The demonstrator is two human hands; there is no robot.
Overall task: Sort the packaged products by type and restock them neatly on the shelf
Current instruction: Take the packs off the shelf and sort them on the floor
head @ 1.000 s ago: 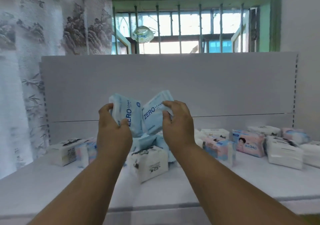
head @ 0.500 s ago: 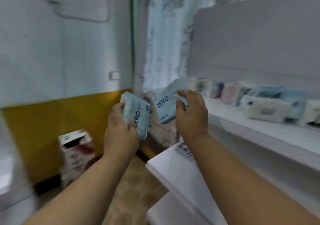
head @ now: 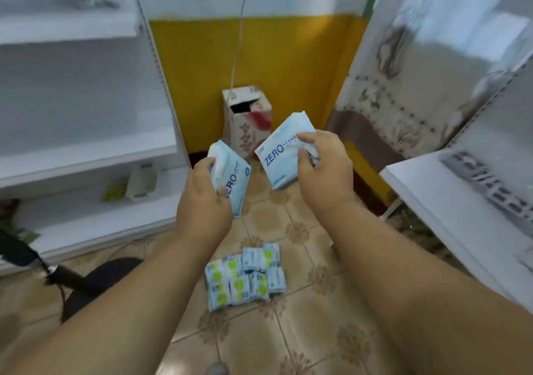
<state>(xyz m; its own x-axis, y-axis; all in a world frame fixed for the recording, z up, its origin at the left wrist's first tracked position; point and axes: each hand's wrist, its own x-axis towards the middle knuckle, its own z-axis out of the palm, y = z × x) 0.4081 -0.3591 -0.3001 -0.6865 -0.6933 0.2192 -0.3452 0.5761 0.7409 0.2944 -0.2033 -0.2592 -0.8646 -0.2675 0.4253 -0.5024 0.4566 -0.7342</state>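
While tiled floor lies below, one blue ZERO pack is gripped by the left hand, another ZERO pack by the right hand.

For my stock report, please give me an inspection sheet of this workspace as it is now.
Surface: patterned beige tiled floor; white metal shelf unit at left.
Job's things: two pale blue soft ZERO packs, one in the left hand, one in the right hand; cluster of small blue-green packets on the floor.
Clutter: opened white-and-red carton by the yellow wall.
Grippers: both hands grip packs.
Cables: thin cord hanging down the wall.
Surroundings: patterned curtain at right.
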